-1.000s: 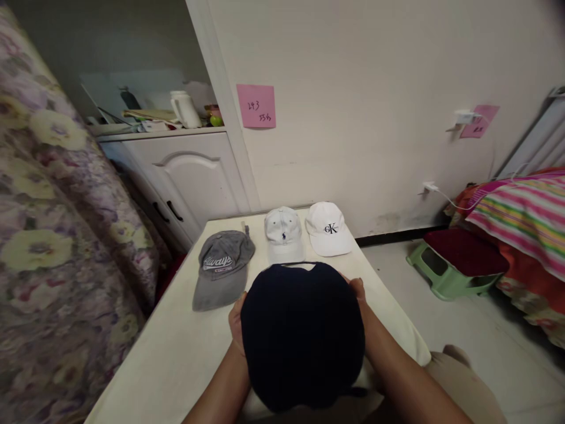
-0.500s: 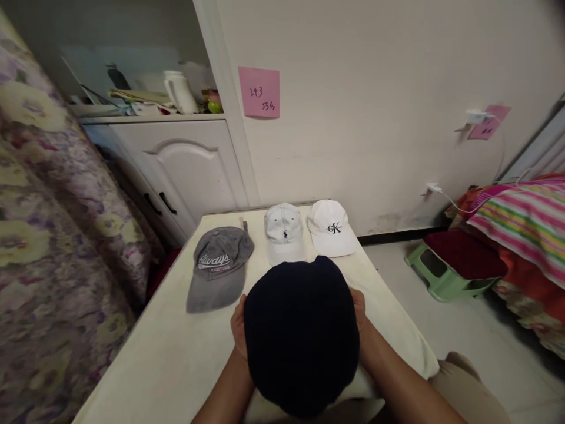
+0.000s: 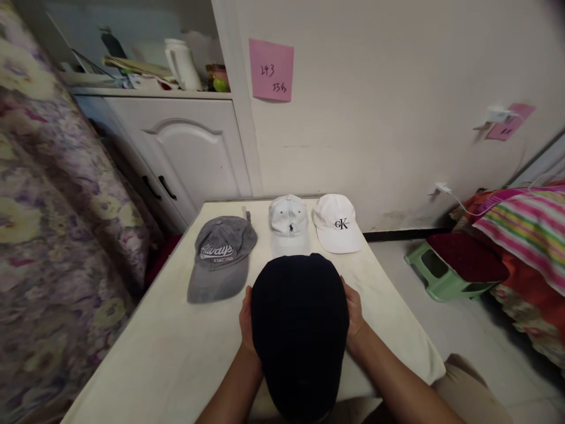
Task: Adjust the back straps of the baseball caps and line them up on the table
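A dark navy, nearly black cap (image 3: 301,333) is held up over the near part of the table, its brim pointing down toward me. My left hand (image 3: 247,318) grips its left side and my right hand (image 3: 353,309) its right side; most of the fingers are hidden behind the cap. Beyond it, a grey cap (image 3: 223,256) with white "Always" lettering lies to the left. At the back, a pale cap (image 3: 289,221) with a small dark emblem sits beside a white cap (image 3: 336,222) marked "CK". The navy cap overlaps the pale cap's brim in view.
The table (image 3: 168,353) has a cream cover and stands against the wall. A floral curtain (image 3: 57,235) hangs at left, near a white cabinet (image 3: 189,141). On the right are a green stool (image 3: 435,265) with a dark red top and a striped cloth (image 3: 525,218).
The navy cap has tilted in my hands, so its brim end now shows longer and narrower toward me. My view has shifted slightly. The other caps stay in place.
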The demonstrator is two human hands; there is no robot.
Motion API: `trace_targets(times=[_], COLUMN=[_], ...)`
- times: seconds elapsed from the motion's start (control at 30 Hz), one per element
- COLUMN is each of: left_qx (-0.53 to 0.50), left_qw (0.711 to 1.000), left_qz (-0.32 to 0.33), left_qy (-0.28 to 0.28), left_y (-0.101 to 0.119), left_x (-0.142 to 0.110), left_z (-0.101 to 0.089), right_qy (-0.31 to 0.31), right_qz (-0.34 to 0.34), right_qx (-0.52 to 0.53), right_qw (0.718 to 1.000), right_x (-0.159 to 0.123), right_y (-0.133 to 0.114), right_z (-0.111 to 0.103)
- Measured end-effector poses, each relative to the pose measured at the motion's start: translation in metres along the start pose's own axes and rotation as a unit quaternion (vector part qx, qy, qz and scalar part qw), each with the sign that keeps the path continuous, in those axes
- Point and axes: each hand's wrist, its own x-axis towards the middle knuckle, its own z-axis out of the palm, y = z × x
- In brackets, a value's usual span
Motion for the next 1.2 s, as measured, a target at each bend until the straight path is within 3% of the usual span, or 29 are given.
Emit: trace_targets(times=[0.1,0.37,0.53,0.77,1.03,1.2], left_qx=[-0.032,-0.034,-0.040,-0.008,-0.011,-0.025], left_qw=[0.999,0.994,0.997,0.999,1.000,0.998], left_qz=[0.002,-0.025,-0.036,0.026,0.013,0.008], left_qy=[-0.015,0.098,0.056,-0.028,0.001,0.049], left_y=[0.001,-0.001,-0.004,-0.004,-0.001,-0.003], left_x=[0.001,-0.003,-0.005,-0.014,-0.013,-0.010], left_z=[0.000,-0.003,0.002,-0.003,-0.008,-0.003], right_qy=[0.005,0.048,0.044,0.042,0.017,0.030], right_qz=[-0.012,-0.010,0.013,0.015,0.029,0.023], right_qx=[0.003,0.003,-0.007,-0.030,-0.002,0.010], right_qw=[1.000,0.999,0.999,0.999,0.999,0.999], right_x=[0.009,0.021,0.023,0.024,0.013,0.009], right_y=[0.001,0.000,-0.001,0.001,0.004,0.003], right_z=[-0.010,-0.027,-0.030,-0.023,-0.028,-0.028])
